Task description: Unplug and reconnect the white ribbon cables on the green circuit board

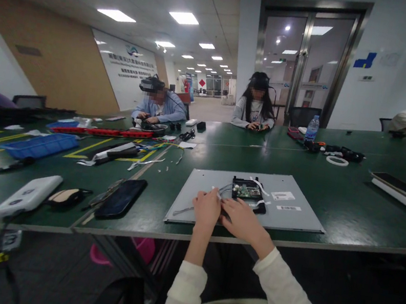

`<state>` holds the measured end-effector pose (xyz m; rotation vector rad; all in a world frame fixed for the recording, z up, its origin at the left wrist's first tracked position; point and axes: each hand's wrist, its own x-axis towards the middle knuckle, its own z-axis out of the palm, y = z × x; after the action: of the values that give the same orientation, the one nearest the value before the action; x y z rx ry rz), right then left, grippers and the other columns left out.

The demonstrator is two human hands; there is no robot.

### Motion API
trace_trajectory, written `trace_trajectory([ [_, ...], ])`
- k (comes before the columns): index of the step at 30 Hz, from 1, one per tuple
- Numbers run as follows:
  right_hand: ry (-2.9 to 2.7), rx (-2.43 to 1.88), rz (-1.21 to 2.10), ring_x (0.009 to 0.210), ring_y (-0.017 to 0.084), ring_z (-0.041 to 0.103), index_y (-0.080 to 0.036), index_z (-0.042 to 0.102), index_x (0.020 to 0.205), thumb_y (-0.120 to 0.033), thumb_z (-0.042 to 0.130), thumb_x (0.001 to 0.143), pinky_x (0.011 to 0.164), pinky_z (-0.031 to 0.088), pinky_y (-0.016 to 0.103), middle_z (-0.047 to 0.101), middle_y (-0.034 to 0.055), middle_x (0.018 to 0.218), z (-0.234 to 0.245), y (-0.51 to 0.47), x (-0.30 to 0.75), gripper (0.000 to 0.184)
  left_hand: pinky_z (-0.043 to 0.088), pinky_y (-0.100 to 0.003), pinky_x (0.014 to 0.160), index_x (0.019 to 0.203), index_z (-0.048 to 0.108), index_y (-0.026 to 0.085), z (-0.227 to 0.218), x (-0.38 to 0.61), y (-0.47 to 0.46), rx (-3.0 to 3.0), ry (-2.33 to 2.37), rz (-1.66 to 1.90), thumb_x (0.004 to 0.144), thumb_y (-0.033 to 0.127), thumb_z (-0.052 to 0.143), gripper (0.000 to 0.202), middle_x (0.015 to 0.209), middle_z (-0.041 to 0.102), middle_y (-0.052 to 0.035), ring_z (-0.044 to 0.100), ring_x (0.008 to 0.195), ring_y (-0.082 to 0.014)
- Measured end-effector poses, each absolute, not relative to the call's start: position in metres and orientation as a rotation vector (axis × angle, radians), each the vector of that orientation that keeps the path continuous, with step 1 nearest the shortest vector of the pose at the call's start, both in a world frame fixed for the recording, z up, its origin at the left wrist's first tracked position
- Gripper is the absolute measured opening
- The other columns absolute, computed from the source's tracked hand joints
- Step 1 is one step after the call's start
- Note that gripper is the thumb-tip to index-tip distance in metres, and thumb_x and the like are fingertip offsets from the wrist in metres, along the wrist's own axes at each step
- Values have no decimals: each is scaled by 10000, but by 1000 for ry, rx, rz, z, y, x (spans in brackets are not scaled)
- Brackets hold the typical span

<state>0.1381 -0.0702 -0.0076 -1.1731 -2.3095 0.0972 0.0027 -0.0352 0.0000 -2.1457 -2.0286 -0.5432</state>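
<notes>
The work surface is a glossy, dark green counter [352, 213]. Beyond the left grip [207, 207] and right grip [241, 219], a person in a grey jacket [254, 110] sits at the far edge; behind stands a metal-framed glass double door [303, 60]. Left of the grips lie a black smartphone [122, 199] and a blue plastic tray [45, 144]; a water bottle [311, 128] stands beyond and to the right.

The grey metal panel [283, 219] lies flat on the counter, beneath both grips. Its circuit board [246, 190] (seated in a black frame) is just beyond the right grip. The left grip has its fingertips gathered near grey leads [225, 188]; whether they pinch one cannot be told. The right grip's fingers extend toward the left grip; their hold is also indeterminable.
</notes>
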Motion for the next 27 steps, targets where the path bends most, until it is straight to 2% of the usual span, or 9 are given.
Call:
trace_trajectory([
  [6, -2286, -1170, 178, 1303, 240, 456, -113, 531, 1329, -288, 485, 917, 1092, 338, 414, 542, 144, 1358, -8, -78, 138, 450, 375, -442, 936, 1176, 608, 207, 1, 1, -31, -2124, -2079, -562, 909, 283, 458, 315, 1091, 680, -138, 525, 1174, -285],
  [14, -2244, -1177, 218, 1292, 241, 473, -146, 557, 1312, -308, 502, 916, 1095, 348, 414, 532, 125, 1374, -11, -77, 137, 431, 350, -447, 984, 1225, 572, 205, 10, -4, -29, -2184, -2130, -504, 889, 327, 504, 364, 1144, 675, -137, 508, 1239, -280],
  [20, -2227, -1164, 223, 1282, 243, 485, -137, 576, 1296, -307, 479, 925, 1101, 348, 415, 555, 112, 1353, -13, -79, 139, 420, 308, -454, 1036, 1323, 500, 204, 5, -9, -28, -2217, -2119, -528, 893, 343, 494, 452, 1266, 616, -148, 459, 1298, -272],
  [27, -2198, -1152, 226, 1267, 240, 502, -144, 590, 1286, -296, 480, 926, 1090, 366, 417, 576, 123, 1326, -15, -79, 137, 406, 283, -465, 1055, 1341, 474, 201, 0, -11, -29, -2235, -2092, -510, 904, 346, 481, 461, 1318, 582, -152, 415, 1333, -269],
])
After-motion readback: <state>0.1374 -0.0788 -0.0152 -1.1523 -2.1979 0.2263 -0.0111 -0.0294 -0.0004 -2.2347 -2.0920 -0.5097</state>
